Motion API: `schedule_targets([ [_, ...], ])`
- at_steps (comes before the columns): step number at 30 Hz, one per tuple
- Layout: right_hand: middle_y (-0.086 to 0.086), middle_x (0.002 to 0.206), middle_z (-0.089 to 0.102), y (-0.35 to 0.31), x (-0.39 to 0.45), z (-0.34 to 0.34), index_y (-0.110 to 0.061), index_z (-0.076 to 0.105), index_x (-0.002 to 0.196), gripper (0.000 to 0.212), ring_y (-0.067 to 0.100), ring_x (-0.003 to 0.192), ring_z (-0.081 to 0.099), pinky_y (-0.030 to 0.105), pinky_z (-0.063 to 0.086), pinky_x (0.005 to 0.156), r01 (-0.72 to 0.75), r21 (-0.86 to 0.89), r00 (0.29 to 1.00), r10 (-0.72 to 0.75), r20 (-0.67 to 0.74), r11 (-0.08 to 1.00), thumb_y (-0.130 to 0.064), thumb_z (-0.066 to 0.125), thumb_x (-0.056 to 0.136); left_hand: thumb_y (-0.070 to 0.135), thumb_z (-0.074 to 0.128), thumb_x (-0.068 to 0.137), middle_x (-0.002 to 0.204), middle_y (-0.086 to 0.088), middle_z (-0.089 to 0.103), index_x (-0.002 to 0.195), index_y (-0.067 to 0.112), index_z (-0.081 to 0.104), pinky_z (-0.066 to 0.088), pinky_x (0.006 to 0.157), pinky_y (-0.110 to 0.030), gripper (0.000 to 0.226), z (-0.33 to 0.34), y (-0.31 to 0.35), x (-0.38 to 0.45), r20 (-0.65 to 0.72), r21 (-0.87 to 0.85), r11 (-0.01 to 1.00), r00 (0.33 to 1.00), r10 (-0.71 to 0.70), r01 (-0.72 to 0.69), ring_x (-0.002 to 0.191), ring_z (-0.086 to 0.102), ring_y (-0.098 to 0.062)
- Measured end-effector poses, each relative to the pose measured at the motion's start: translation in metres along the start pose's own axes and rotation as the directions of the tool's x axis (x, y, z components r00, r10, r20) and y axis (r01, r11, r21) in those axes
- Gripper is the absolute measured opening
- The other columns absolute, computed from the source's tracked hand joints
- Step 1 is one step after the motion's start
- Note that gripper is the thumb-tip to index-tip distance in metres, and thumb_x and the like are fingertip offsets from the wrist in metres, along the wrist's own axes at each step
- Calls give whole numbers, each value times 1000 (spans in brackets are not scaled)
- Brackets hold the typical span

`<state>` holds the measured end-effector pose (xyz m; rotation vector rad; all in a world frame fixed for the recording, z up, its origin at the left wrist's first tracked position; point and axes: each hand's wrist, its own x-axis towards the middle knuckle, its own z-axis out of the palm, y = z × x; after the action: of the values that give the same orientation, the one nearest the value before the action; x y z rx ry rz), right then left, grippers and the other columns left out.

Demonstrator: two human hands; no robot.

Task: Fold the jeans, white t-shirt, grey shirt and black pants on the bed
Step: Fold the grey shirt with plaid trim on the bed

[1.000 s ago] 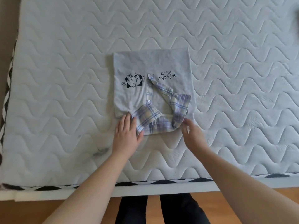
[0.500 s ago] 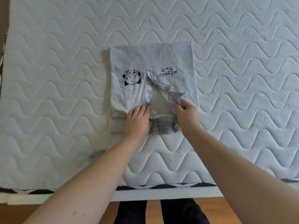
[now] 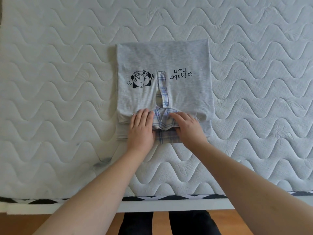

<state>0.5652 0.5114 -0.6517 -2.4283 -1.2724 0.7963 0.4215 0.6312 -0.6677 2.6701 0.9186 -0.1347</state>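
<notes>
Fingers [image 3: 144,116] of the left hand [image 3: 140,131] lie straight and together, pressing flat on the blue-and-white plaid collar [image 3: 163,119] of a folded light grey shirt [image 3: 162,58]. The right hand [image 3: 187,129] has its fingers curled over the collar's other side (whether they pinch it, I cannot tell). The shirt lies on a white quilted bed [image 3: 50,82].
</notes>
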Motion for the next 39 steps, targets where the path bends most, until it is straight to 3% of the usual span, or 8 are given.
schedule_targets([
  [3, -1, 126, 65, 5, 3, -4, -17, 68, 123, 33, 24, 117, 56, 36, 39, 98, -1, -1, 999, 1, -43, 1000, -10, 62, 92, 12, 69, 77, 135, -9, 60, 123, 7, 65, 30, 116, -49, 47, -4, -2, 5, -42, -25, 999, 998, 47, -48, 131, 50, -30],
  [8, -17, 91, 69, 7, 12, -16, -24, 77, 97, 15, -2, 83, 58, 5, 38, 74, -203, 463, 962, 263, -68, 863, -33, 66, 92, 8, 75, 79, 99, -12, 67, 91, 5, 74, 50, 85, -40, 12, -20, -7, 20, -175, -254, 960, 982, 75, -118, 94, 61, -34],
  [12, -25, 76, 69, 14, 21, -22, -33, 71, 99, 15, -13, 69, 60, 2, 40, 57, -357, 566, 923, 376, 89, 743, -35, 56, 98, 20, 64, 93, 84, 2, 69, 102, 13, 73, 36, 63, -14, 14, -33, -14, 44, 76, -511, 850, 991, -106, 130, 72, 59, -13],
  [15, -12, 85, 72, 17, 28, -22, -33, 66, 105, 13, -1, 64, 62, 12, 39, 49, -433, 533, 881, 467, 78, 727, -34, 55, 99, 22, 62, 96, 85, -4, 72, 101, 14, 69, 35, 56, -19, 13, -33, -25, 58, 194, -522, 785, 943, -272, 334, 71, 60, -17],
  [22, 3, 113, 54, 6, 31, -17, -19, 54, 122, 39, 21, 105, 52, 33, 38, 92, -400, 151, 873, 426, -236, 904, -30, 69, 88, 23, 70, 88, 98, -4, 65, 108, 12, 64, 38, 71, -23, 24, -37, -27, 51, 85, -464, 837, 955, -284, 290, 87, 58, -18],
  [25, -2, 105, 51, -7, 30, -18, -19, 57, 118, 34, 20, 102, 52, 31, 35, 91, -272, 140, 888, 304, -345, 952, -30, 68, 88, 22, 74, 84, 100, -7, 62, 108, 10, 62, 45, 77, -31, 29, -41, -28, 39, 20, -430, 858, 953, -302, 281, 91, 58, -23],
  [32, -6, 125, 54, -50, 51, -1, -21, 55, 133, 41, 7, 80, 54, 21, 42, 75, -115, 370, 993, 111, 31, 922, -33, 62, 95, 30, 78, 79, 115, -9, 55, 120, 12, 57, 43, 91, -36, 49, -43, -23, 13, 185, -387, 856, 938, -292, 342, 107, 52, -27],
  [39, -10, 81, 64, -66, 87, 4, -18, 65, 103, 19, 8, 70, 59, 19, 39, 55, -298, 483, 951, 298, 79, 823, -35, 60, 97, 14, 71, 84, 114, -9, 55, 115, 10, 57, 41, 89, -35, 34, -35, -17, -13, 114, -391, 809, 895, -432, 440, 107, 51, -27],
])
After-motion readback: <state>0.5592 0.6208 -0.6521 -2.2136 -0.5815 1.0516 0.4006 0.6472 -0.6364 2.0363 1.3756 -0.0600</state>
